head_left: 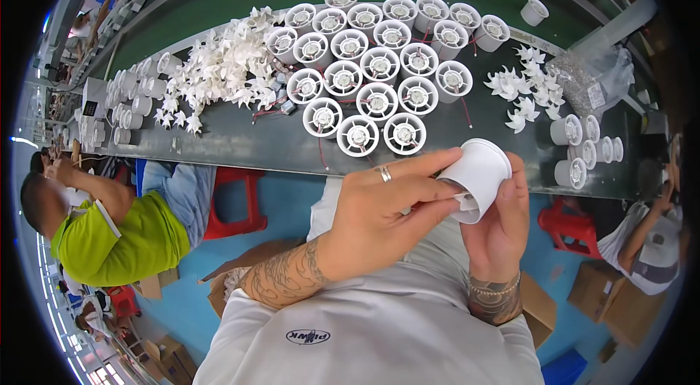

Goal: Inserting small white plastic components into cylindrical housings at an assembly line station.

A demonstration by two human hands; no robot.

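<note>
Just in front of the bench edge, my right hand (503, 221) grips a white cup-shaped plastic housing (480, 170), its fingers and thumb wrapped around the side. The housing is tilted, with its opening facing down toward me. My left hand (386, 203), a ring on one finger, reaches across to it. Its thumb and fingers are pinched at a small white plastic piece (464, 200) in the opening, while the forefinger lies against the outer wall. How far that piece sits inside is hidden. Closest on the bench stand white housings with spoked ends (405, 133), several trailing red wires.
A heap of white bladed impellers (233, 57) lies left of the housings, near small motors (286, 102). More impellers (525, 86) and a clear bag of small parts (583, 86) lie right. A person in a green top (124, 239) sits left, beside a red stool (237, 199).
</note>
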